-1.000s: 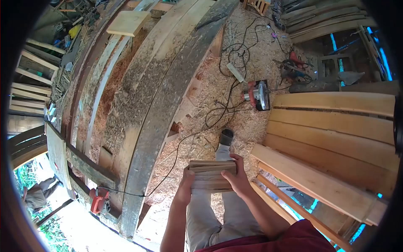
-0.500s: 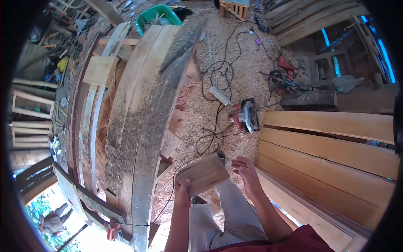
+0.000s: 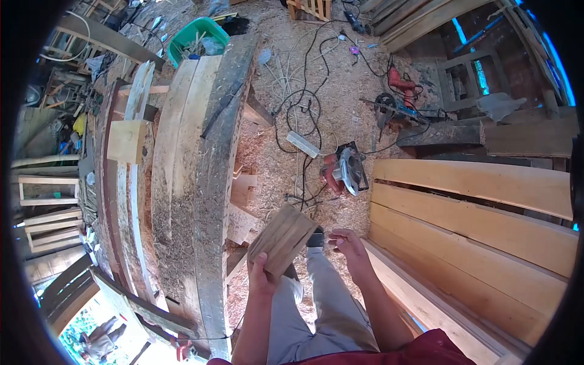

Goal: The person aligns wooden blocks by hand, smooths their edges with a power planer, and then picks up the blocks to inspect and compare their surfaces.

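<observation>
A short, flat wooden board (image 3: 283, 238) with brown grain is tilted in front of my legs. My left hand (image 3: 261, 277) grips its lower left edge, thumb on the upper face and the other fingers hidden beneath. To the right of the board, my right hand (image 3: 351, 248) hangs in the air with its fingers apart, holding nothing and not touching the board. Beyond both hands, a red and silver circular saw (image 3: 347, 170) rests on the sawdust floor.
On the left runs a long workbench of rough planks (image 3: 182, 182), with a small wood block (image 3: 126, 141) on it. Pale planks (image 3: 474, 213) lie on the right. A power strip (image 3: 302, 144), tangled cords and a red power tool (image 3: 401, 85) are on the floor. A green tub (image 3: 198, 38) stands behind.
The board has turned, its far edge swinging left and its right corner dropping. My view has shifted forward along the bench. My right hand remains apart from the board, fingers still spread.
</observation>
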Demonstrator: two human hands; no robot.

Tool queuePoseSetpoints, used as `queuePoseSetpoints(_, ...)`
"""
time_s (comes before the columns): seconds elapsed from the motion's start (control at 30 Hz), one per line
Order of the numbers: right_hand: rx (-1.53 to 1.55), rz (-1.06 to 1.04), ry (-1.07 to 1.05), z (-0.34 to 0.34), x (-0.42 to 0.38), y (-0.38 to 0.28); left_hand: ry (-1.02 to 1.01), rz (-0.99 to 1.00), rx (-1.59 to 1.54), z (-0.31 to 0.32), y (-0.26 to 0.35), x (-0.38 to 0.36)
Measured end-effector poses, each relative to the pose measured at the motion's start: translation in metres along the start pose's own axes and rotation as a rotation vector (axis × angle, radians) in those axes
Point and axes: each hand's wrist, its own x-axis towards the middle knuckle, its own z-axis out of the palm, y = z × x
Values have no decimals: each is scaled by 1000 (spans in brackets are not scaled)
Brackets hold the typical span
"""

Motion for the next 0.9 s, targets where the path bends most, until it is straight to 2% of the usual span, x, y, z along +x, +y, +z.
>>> queuePoseSetpoints(0.13, 13, -43, -64, 18, 21, -14, -13, 39, 88, 28, 27, 8)
queuePoseSetpoints(0.23, 22, -87, -131, 27, 35, -27, -30, 2, 41, 28, 44, 30)
queuePoseSetpoints(0.37, 12, -146, -179, 55, 71, -63, -88, 69, 71, 49, 89, 61)
queuePoseSetpoints(0.43, -75, -213, -185, 79, 101, -91, -93, 112, 79, 59, 111, 87)
queuePoseSetpoints(0.53, -157, -245, -240, 108, 169, -125, -98, 52, 8, 67, 138, 145)
queuePoseSetpoints(0.6, -196, -269, -178, 134, 228, -154, -71, 54, -17, 87, 161, 189)
queuePoseSetpoints(0.73, -230, -173, -128, 179, 297, -189, 25, 142, 144, 143, 231, 240)
queuePoseSetpoints(0.83, -203, -177, -116, 213, 332, -221, 69, 93, 22, 153, 262, 283)
queuePoseSetpoints(0.9, -252, -214, -97, 227, 344, -235, 15, 34, -70, 158, 287, 299)
